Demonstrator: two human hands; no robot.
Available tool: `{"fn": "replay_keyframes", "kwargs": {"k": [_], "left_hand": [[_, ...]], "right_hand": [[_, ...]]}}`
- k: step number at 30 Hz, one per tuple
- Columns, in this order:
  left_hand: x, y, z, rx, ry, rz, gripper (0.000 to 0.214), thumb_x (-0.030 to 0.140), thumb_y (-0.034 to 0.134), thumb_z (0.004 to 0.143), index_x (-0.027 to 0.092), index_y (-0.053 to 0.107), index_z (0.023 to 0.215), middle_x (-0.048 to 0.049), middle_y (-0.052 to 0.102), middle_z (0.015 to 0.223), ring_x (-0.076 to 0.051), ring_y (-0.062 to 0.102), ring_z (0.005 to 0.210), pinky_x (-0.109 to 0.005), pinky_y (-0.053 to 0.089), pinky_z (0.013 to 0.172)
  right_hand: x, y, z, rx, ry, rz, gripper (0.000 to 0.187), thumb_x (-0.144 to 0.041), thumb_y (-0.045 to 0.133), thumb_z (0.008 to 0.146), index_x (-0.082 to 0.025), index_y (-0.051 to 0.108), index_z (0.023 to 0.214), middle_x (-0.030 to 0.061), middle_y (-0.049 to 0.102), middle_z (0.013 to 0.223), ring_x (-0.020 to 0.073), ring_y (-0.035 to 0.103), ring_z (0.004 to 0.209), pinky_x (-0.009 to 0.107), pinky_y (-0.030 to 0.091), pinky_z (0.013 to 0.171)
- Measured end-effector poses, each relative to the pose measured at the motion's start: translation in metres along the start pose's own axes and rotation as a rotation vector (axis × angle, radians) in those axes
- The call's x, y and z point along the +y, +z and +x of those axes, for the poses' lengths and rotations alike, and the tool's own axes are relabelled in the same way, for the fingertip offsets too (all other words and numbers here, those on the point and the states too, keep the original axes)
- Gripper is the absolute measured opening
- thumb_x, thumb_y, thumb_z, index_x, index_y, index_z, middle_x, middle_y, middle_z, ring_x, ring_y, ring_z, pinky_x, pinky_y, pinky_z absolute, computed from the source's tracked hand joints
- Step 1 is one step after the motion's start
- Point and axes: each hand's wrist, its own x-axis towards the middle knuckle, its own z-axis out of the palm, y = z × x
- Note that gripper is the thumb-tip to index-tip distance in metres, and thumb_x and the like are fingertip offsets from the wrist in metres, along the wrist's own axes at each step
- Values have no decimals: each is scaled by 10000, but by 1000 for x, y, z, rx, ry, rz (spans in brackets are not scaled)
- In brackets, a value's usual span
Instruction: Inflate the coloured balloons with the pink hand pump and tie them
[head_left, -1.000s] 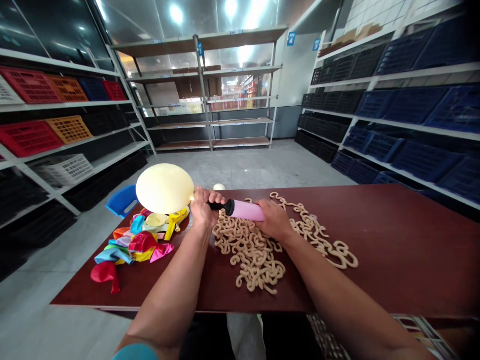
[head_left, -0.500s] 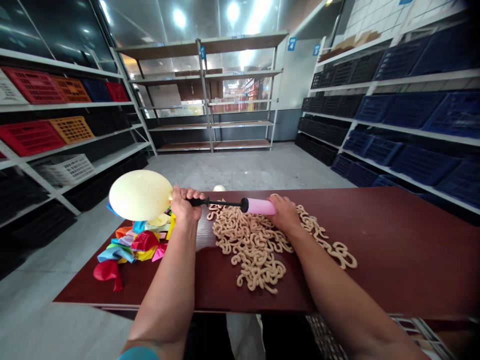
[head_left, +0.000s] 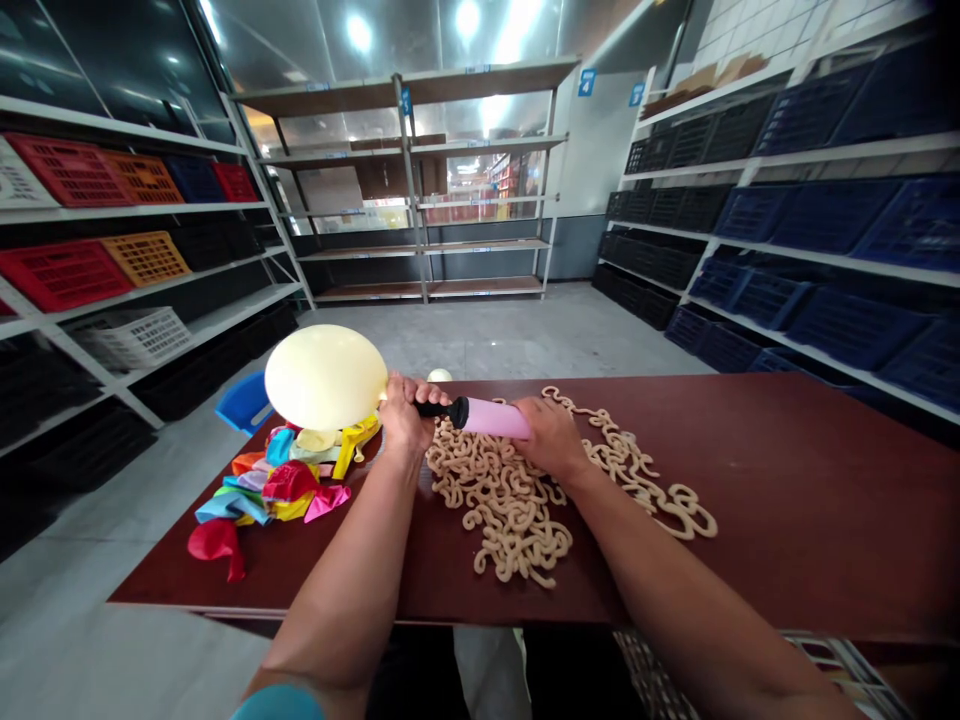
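A pale yellow balloon [head_left: 326, 377], well inflated, sits on the nozzle end of a pink and black hand pump [head_left: 493, 417]. My left hand [head_left: 409, 412] is closed round the pump's black handle and the balloon's neck. Wrapped about the far end of the pink barrel is my right hand [head_left: 551, 437]. The pump's rod is pushed in, so handle and barrel nearly meet. Beneath the pump lies a pile of beige, curly long balloons or rope-like pieces [head_left: 495, 480]; their exact kind I cannot tell. Uninflated coloured balloons [head_left: 289, 482] lie left of my left forearm.
The dark red table [head_left: 795, 500] extends to the right. A small pale round thing [head_left: 439, 375] shows at its far edge. Beyond the left corner stands a blue chair [head_left: 246, 402]. Shelves with red crates [head_left: 64, 275] and blue crates [head_left: 847, 320] line the sides.
My hands have come closer together, pushing the pump's rod into the barrel. The yellow balloon and left hand moved right; the right hand moved slightly left. The blue chair is now more exposed.
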Motion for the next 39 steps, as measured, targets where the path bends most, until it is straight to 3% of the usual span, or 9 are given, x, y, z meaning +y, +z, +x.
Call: {"fn": "replay_keyframes", "kwargs": {"k": [6,10,14,17,21,26,32,39], "left_hand": [[31,-14,13,88,117,9,413,403,444,818,188,208,557,51,278,463,-95,379,414,-265,389,466],[40,-21,18,137,139,-10,388,376,417,824,188,203,562,56,270,458,-89,364,401,-252,371,453],[31,-20,19,101,93,-27,367,356,447,815,188,238,565,59,276,464,-81,358,391,-245,361,445],[16,-14,15,63,40,-9,303,381,438,821,183,361,606,55,306,471,-86,376,400,-242,357,438],[-2,-4,5,1,6,34,167,335,447,814,184,510,847,60,327,476,-89,382,404,-243,365,445],[-8,-3,0,-36,27,85,273,214,484,737,236,477,1009,41,472,603,-79,413,423,-255,396,479],[12,-18,14,81,98,61,156,110,419,630,191,451,759,23,501,660,-65,379,386,-238,344,428],[32,-30,24,185,127,-30,136,120,419,650,193,307,630,66,310,508,-71,332,369,-232,305,421]], "right_hand": [[23,-3,1,12,158,-106,304,-242,561,701,-227,536,1003,65,572,962,234,435,921,336,262,767],[34,-3,-1,12,229,-136,256,-240,534,722,-226,534,977,63,570,948,225,440,879,323,267,724],[28,-1,-1,-44,140,-84,292,-246,557,696,-182,517,978,77,565,946,208,453,854,296,297,713],[14,0,-2,-64,63,-37,317,-258,561,688,-173,507,989,76,568,934,211,467,882,295,315,747],[-3,-1,-4,-42,29,18,357,-267,544,703,-174,490,1043,75,572,939,214,480,900,294,326,766],[-5,-2,-3,-36,23,30,315,-312,531,738,-172,514,1020,81,576,934,214,482,889,299,317,777],[17,-2,2,-24,114,-79,306,-268,563,703,-214,520,1001,58,578,952,219,461,910,315,279,755],[42,1,-3,-23,237,-162,309,-232,532,717,-219,511,1025,58,574,972,210,456,868,305,255,700]]}}
